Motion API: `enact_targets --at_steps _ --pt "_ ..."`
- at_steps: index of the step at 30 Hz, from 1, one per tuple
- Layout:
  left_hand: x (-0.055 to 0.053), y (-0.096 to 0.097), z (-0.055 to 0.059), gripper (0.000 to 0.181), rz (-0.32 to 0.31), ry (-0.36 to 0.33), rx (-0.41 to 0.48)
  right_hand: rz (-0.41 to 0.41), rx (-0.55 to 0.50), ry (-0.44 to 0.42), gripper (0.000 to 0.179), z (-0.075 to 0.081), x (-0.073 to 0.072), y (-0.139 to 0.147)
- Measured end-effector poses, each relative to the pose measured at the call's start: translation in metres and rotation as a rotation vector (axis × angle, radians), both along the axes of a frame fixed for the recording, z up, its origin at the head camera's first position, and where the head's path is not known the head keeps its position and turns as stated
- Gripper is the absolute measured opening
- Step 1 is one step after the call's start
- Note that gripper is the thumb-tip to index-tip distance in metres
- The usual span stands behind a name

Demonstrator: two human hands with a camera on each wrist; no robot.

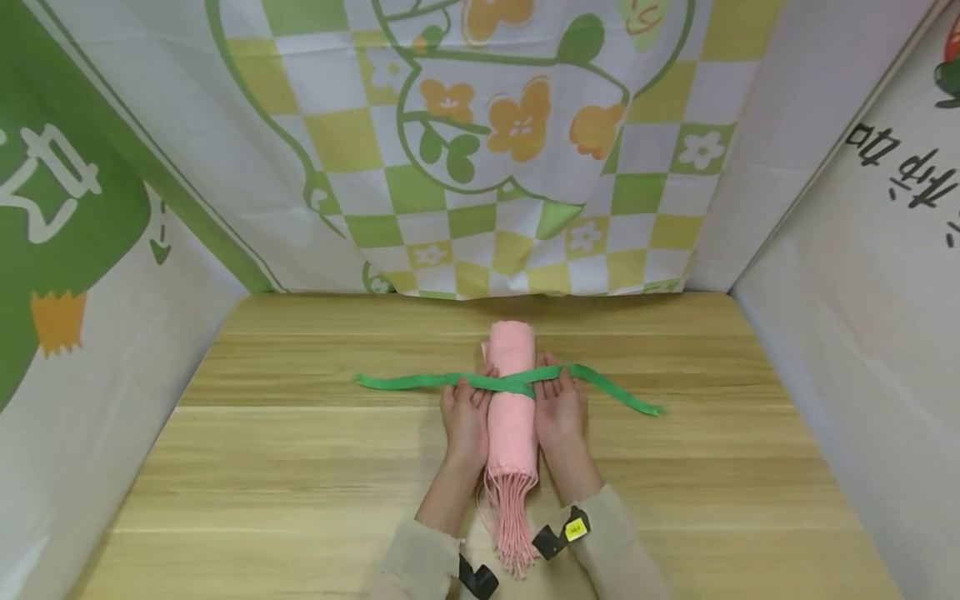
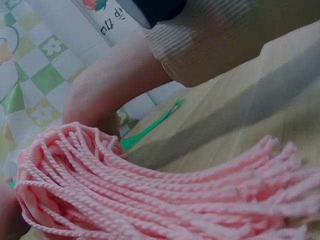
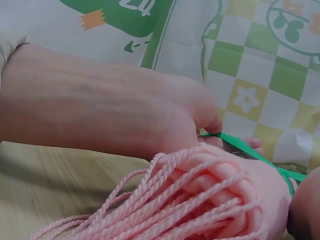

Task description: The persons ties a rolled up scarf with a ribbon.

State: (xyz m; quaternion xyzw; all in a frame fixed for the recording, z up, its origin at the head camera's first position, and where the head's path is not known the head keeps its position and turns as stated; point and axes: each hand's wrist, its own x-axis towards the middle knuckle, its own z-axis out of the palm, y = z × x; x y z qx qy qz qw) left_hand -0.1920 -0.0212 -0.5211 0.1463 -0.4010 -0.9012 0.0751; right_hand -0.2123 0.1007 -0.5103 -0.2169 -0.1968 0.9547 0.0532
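A pink scarf [image 1: 512, 433], rolled into a cylinder, lies lengthwise on the table with its twisted fringe [image 1: 514, 525] toward the person. Around its middle runs a green ribbon [image 1: 412, 382], whose two ends cross on top of the roll and stretch out to either side. My left hand [image 1: 467, 421] is at the roll's left side, pinching the ribbon between thumb and fingers. On the opposite side my right hand [image 1: 561, 412] pinches the other length of ribbon. In the right wrist view the left thumb presses the ribbon [image 3: 245, 147] beside the roll's fringed end [image 3: 215, 185].
The wood-grain table [image 1: 300, 467] extends on both sides of the hands. A checked, flowered cloth [image 1: 480, 167] hangs behind it, with printed panels at left [image 1: 75, 250] and right [image 1: 862, 275]. Dark wrist cameras [image 1: 551, 542] sit at both cuffs.
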Motion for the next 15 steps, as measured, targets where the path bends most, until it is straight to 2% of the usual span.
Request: enact_targets --at_steps 3,7,10,15 --pt "-0.0016 -0.0018 -0.0006 0.04 -0.034 -0.013 0.05 0.038 -0.027 0.008 0.048 -0.0019 -0.0009 0.0007" --pt "-0.0042 -0.0057 -0.0022 0.046 -0.082 -0.031 0.149 0.065 -0.039 0.009 0.045 -0.0041 -0.0026 0.0023" --pt "-0.006 -0.0073 -0.0029 0.046 -0.095 -0.041 0.205 0.07 -0.041 0.01 0.043 -0.0054 -0.0036 0.0034" --pt "-0.008 -0.0062 -0.003 0.042 -0.124 -0.057 0.198 0.08 -0.062 0.005 0.048 -0.0063 -0.0052 0.007"
